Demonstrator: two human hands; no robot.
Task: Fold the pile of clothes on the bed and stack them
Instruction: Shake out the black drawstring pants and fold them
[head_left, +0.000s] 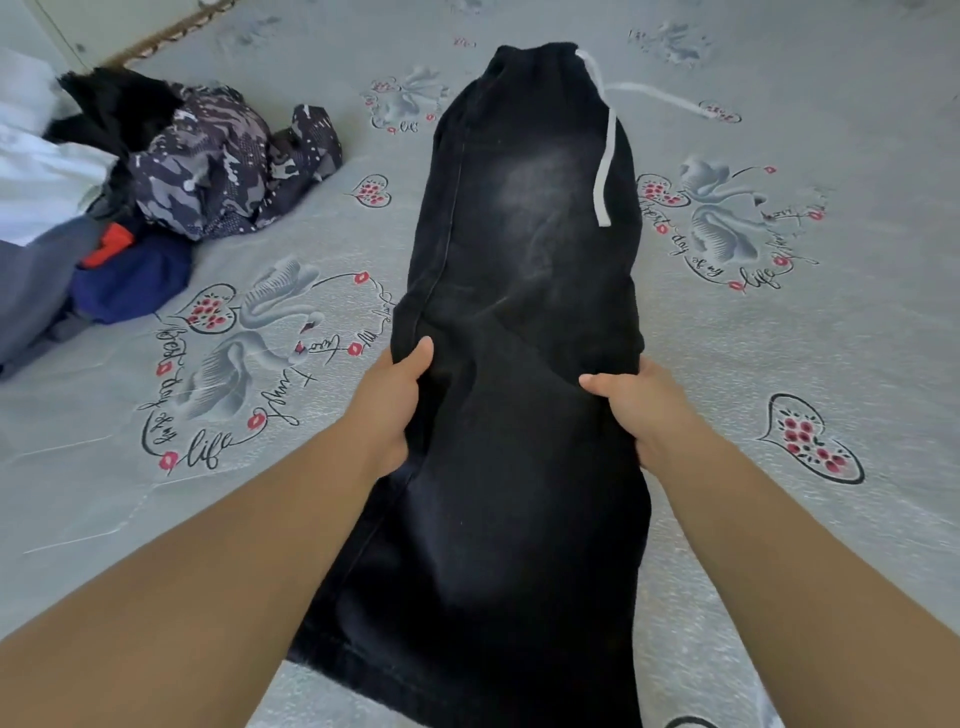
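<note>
A pair of black trousers (524, 270) lies lengthwise down the middle of the bed, legs folded one over the other, waistband at the far end with a white drawstring (607, 156) trailing over it. My left hand (395, 400) grips the trousers' left edge about halfway down, thumb on top. On the opposite edge, at the same height, my right hand (641, 410) grips the cloth. The cloth is lifted and bunched a little between the two hands. The leg ends run toward me and out of the frame.
A pile of clothes (171, 171) sits at the far left of the bed: a camouflage-print piece, black, white, blue, grey and orange pieces. The grey bedsheet (779, 322) with swan and heart prints stretches to the right and far side.
</note>
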